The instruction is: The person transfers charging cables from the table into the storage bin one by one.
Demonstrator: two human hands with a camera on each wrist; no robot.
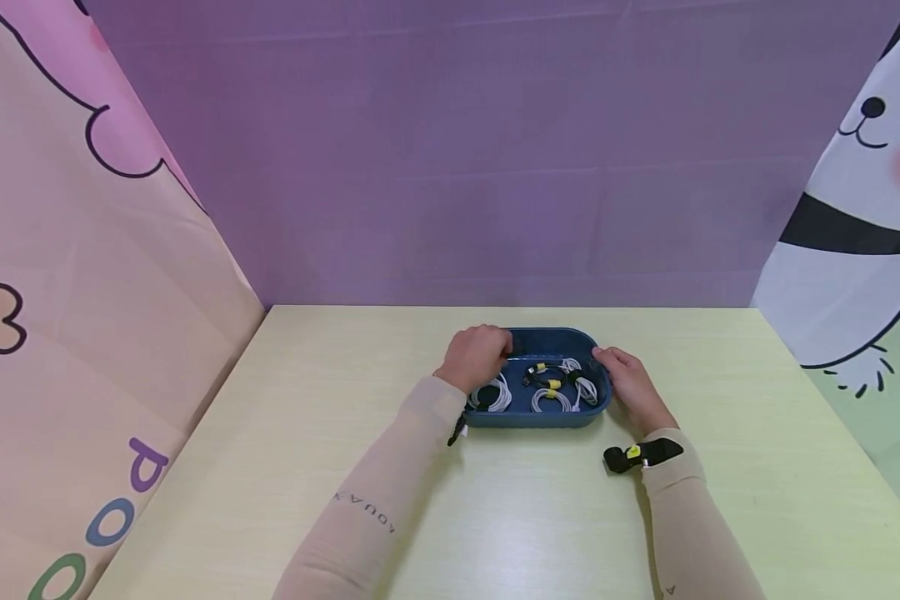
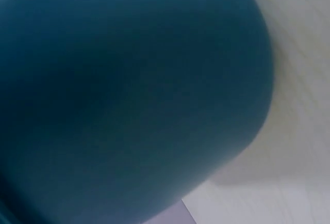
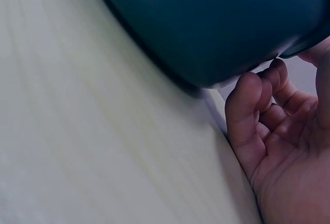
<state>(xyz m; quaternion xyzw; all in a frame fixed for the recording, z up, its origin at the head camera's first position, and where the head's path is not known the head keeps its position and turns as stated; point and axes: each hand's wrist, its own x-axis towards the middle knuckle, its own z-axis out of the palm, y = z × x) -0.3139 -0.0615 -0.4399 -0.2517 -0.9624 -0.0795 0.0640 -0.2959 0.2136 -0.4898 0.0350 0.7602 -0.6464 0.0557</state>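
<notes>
A dark blue oblong tub (image 1: 537, 421) rests on the table; its outer wall (image 2: 154, 105) fills most of the left wrist view. My left hand (image 1: 474, 357) is over its left end with bent fingers at the rim, the fingertips hidden. With the thumb on the rim and the fingers bent against the outside, my right hand (image 1: 633, 385) grips the tub's right end. Inside lie a coiled white cable (image 1: 501, 395) at the left, a smaller white coil (image 1: 551, 400), a black cable with yellow parts (image 1: 546, 375) and another white cable bundle (image 1: 585, 388) at the right.
The pale wooden table (image 1: 525, 517) extends around the tub. Behind it hangs a purple cloth wall (image 1: 495, 167). Printed cloths stand at the left (image 1: 120, 317) and right (image 1: 847, 292) sides.
</notes>
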